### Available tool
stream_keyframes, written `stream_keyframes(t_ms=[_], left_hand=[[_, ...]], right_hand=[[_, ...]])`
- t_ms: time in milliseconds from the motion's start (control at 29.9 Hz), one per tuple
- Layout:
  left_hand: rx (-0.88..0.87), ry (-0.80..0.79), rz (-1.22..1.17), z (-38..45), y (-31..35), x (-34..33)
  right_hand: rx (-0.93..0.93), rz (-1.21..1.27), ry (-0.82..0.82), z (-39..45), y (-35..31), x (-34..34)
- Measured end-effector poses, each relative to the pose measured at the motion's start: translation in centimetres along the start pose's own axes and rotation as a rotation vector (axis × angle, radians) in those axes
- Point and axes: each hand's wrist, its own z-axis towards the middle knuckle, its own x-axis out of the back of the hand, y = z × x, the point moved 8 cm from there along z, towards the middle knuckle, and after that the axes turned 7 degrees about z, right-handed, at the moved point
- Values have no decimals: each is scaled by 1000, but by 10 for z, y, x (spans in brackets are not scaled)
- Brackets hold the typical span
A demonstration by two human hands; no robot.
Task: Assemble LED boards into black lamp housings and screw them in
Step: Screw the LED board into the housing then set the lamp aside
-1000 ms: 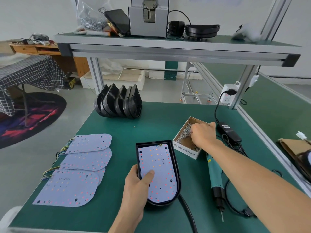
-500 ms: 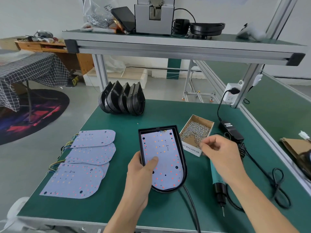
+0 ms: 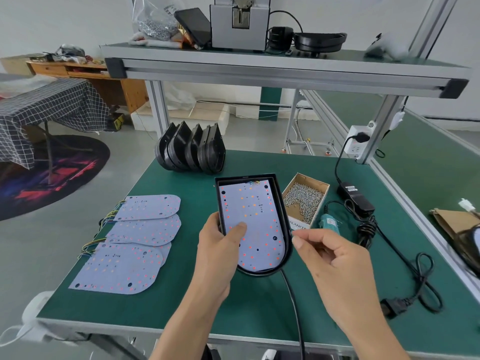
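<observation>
A black lamp housing (image 3: 282, 203) lies on the green bench with a white LED board (image 3: 249, 211) seated inside it. My left hand (image 3: 215, 245) grips the housing's left wall, and its thumb presses on the board. My right hand (image 3: 335, 258) hovers at the housing's lower right rim with thumb and forefinger pinched together. What they pinch is too small to make out, though the hand came from the screws. The cardboard box of screws (image 3: 305, 197) stands just right of the housing. A teal electric screwdriver (image 3: 328, 223) lies beside the box, partly hidden behind my right hand.
Several loose LED boards (image 3: 145, 229) overlap at the left. A row of empty black housings (image 3: 191, 149) stands at the back. A power adapter (image 3: 355, 198) and coiled cables (image 3: 420, 281) lie at the right. The housing's black cord (image 3: 293, 302) runs off the front edge.
My right hand left the screw box and came back toward me with its fingers pinched, now next to the housing's right rim. The left hand kept holding the housing.
</observation>
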Motion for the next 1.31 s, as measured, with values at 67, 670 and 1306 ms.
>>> stream_keyframes(t_ms=[67, 670, 1306], left_hand=[[-9, 1, 9, 0, 2, -1], [90, 32, 261, 10, -46, -7], [-630, -98, 419, -69, -6, -25]], right_hand=[[89, -97, -40, -4, -10, -6], [-121, -252, -20, -14, 54, -15], [-181, -26, -153, -25, 57, -31]])
